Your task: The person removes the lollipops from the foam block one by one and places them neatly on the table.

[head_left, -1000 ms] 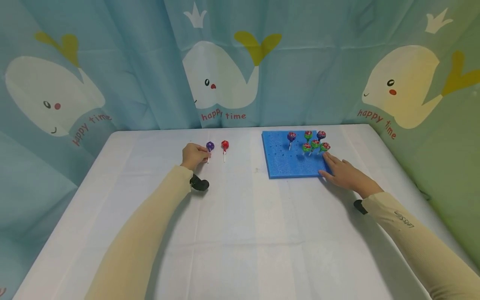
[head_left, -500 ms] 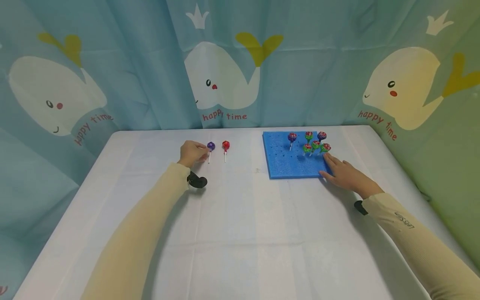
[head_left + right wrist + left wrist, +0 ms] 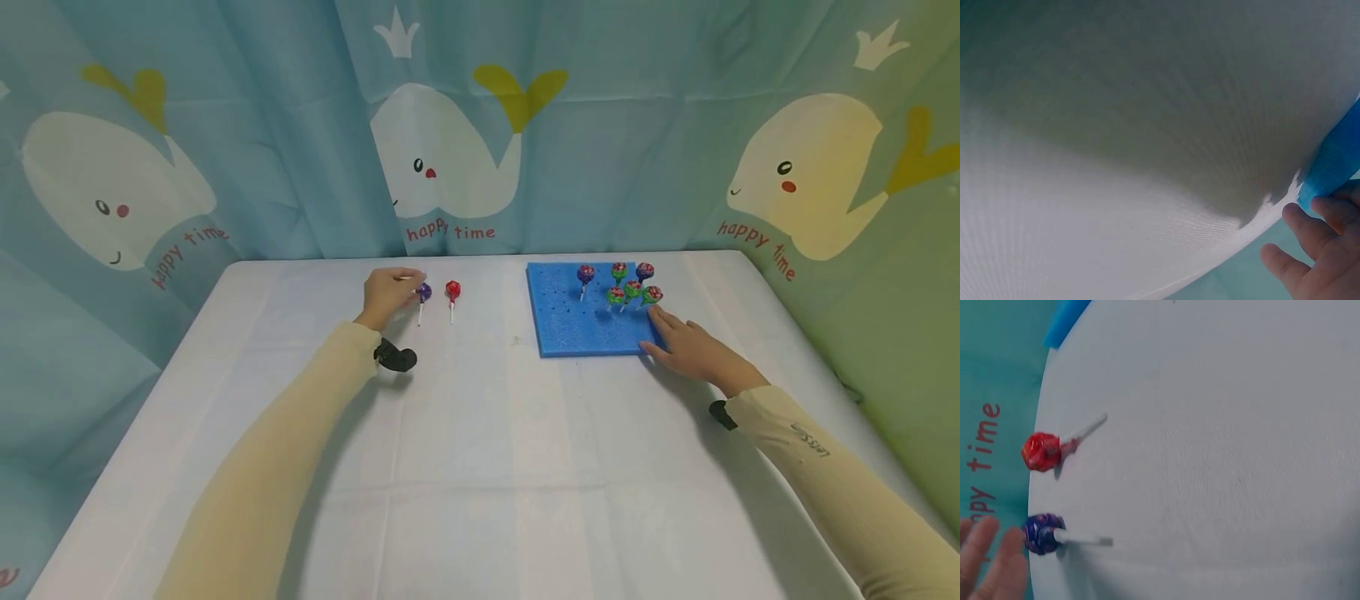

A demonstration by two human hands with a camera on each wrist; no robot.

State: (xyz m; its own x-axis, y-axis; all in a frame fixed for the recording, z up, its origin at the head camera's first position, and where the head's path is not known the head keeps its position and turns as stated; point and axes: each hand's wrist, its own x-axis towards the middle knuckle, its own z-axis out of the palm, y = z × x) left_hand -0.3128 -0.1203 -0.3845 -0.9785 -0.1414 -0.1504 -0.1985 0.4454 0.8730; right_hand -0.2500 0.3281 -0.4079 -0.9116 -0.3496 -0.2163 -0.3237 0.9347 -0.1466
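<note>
Where the white tablecloth point(image 3: 465, 433) reaches its far edge, the left hand point(image 3: 386, 293) sits beside the purple lollipop point(image 3: 423, 292). Fingers: loosely curled in the head view; the left wrist view shows fingertips point(image 3: 997, 565) fairly straight, just beside the purple head, with no clear pinch on it. Whether skin meets wrapper cannot be told.

Purple lollipop: lies flat on the cloth, wrapped head toward the curtain, white stick point(image 3: 1085, 540) pointing toward the person.

Red lollipop point(image 3: 452, 290): lies flat just to the right of the purple one, parallel to it, apart from it and untouched; its stick also points toward the person.

Blue foam board point(image 3: 577, 321): flat on the cloth, well to the right of the two loose lollipops, with rows of small holes across its top.

Standing lollipops point(image 3: 618, 283): six, upright in the board's far right corner, in purple and green wrappers; one purple piece point(image 3: 585, 273) stands a little to the left of the rest.

Right hand point(image 3: 693, 350): palm down, fingers straight and slightly spread, lying on the near right corner of the foam board; it holds nothing. The right wrist view shows fingertips point(image 3: 1310, 228) against the board's blue edge point(image 3: 1335, 162).

Sleeves: beige, on both forearms, each with a black wrist device point(image 3: 393, 357).

Backdrop: blue curtain point(image 3: 300, 125) printed with white whales and the words "happy time".
</note>
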